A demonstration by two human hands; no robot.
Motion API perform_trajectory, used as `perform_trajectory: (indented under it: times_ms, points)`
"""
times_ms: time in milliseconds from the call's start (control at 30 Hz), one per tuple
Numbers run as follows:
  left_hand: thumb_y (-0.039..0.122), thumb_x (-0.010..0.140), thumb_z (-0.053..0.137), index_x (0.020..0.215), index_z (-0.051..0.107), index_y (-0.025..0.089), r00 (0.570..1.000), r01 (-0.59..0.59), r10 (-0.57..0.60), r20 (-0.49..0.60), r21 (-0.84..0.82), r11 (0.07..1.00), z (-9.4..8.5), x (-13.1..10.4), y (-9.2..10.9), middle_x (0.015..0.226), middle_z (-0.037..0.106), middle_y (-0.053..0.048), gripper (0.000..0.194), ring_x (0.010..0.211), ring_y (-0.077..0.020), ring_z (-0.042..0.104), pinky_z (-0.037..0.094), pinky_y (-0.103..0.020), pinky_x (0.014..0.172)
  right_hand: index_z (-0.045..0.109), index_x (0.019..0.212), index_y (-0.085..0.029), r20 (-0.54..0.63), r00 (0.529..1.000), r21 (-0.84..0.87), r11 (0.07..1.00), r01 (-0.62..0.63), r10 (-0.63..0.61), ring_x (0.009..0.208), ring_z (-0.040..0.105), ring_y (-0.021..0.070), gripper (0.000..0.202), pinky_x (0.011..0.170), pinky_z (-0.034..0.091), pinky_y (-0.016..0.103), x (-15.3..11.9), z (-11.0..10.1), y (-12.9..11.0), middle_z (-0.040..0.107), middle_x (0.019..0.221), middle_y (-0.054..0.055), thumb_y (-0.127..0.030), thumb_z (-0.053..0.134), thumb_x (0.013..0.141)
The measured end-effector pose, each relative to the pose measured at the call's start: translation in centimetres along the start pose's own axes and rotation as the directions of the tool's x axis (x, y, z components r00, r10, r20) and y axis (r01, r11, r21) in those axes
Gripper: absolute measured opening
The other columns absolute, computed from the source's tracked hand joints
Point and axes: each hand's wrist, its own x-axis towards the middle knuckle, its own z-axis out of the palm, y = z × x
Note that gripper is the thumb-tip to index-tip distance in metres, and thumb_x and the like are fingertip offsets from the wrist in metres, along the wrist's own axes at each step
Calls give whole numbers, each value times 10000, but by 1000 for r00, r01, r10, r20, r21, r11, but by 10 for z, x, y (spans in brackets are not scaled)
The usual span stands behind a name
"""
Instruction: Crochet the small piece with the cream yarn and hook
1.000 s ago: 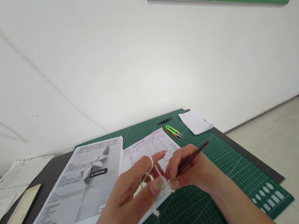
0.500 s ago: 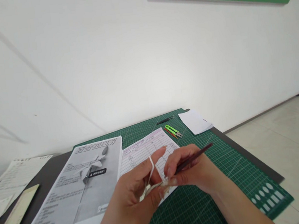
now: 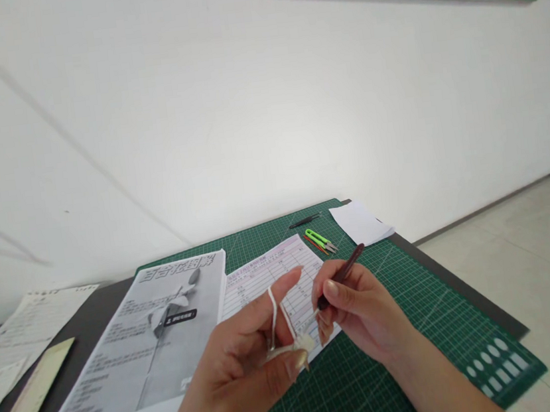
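Note:
A small piece of white yarn work (image 3: 303, 344) is pinched between the thumb and fingers of my left hand (image 3: 254, 362). White yarn (image 3: 273, 313) loops up over the raised index finger of that hand. My right hand (image 3: 358, 309) is closed on a dark red-brown hook handle (image 3: 344, 274), whose thin tip points down left toward the yarn piece. A short gap separates the two hands. Both are above a lined printed sheet (image 3: 263, 275) and the green cutting mat (image 3: 418, 309).
Green snips (image 3: 320, 241), black tweezers (image 3: 305, 220) and a white paper (image 3: 361, 222) lie at the mat's far side. A printed picture sheet (image 3: 138, 356) is on the left, with a pale ruler-like strip (image 3: 31, 403) and more papers (image 3: 34, 329) beyond. A white wall (image 3: 222, 105) rises behind.
My right hand has moved away from the left one, and the hook has pulled back from the yarn piece and tilted more upright. My left hand keeps its grip.

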Motion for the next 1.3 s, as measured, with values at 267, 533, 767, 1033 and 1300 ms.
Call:
perform_trajectory:
  times_ms: [267, 533, 767, 1033, 1300]
  points:
    - [163, 671, 760, 1198, 665, 302, 994, 110, -107, 27, -145, 983, 4, 0, 8, 634, 572, 34, 554, 604, -95, 510, 360, -207, 577, 679, 676, -124, 61, 995, 95, 992, -79, 73, 425, 612, 83, 228, 423, 550, 168, 1, -2, 2, 668, 556, -2, -321, 739, 774]
    - [197, 688, 758, 1229, 642, 306, 992, 116, -106, 68, -170, 979, 5, -3, 4, 679, 591, 24, 564, 683, -125, 542, 432, -258, 716, 669, 674, -119, 93, 993, 76, 994, -76, 68, 440, 615, 82, 231, 437, 561, 167, 1, -3, 0, 665, 560, 1, -311, 729, 787]
    - [284, 731, 752, 1270, 604, 321, 997, 50, -47, 55, -65, 997, 5, -7, 3, 682, 576, 36, 560, 677, -119, 530, 443, -254, 766, 659, 668, -115, 110, 991, 70, 994, -82, 74, 429, 653, 96, 244, 433, 568, 167, 0, -2, -2, 692, 556, 4, -319, 740, 776]
    - [254, 724, 751, 1271, 602, 328, 996, 75, -71, 44, -78, 994, 1, -7, 0, 767, 643, 0, 571, 858, -205, 617, 456, -336, 845, 662, 664, -112, 100, 993, 53, 996, -71, 66, 435, 663, 98, 247, 444, 570, 164, -1, -1, -3, 704, 554, 9, -319, 764, 749]
    - [265, 751, 750, 1282, 581, 354, 994, 66, -57, 93, -91, 994, 1, -3, 3, 739, 636, 26, 564, 714, -119, 563, 435, -239, 722, 661, 648, -102, 100, 989, 130, 984, -122, 110, 413, 661, 103, 242, 420, 572, 165, -1, -1, 1, 707, 523, 21, -295, 759, 757]
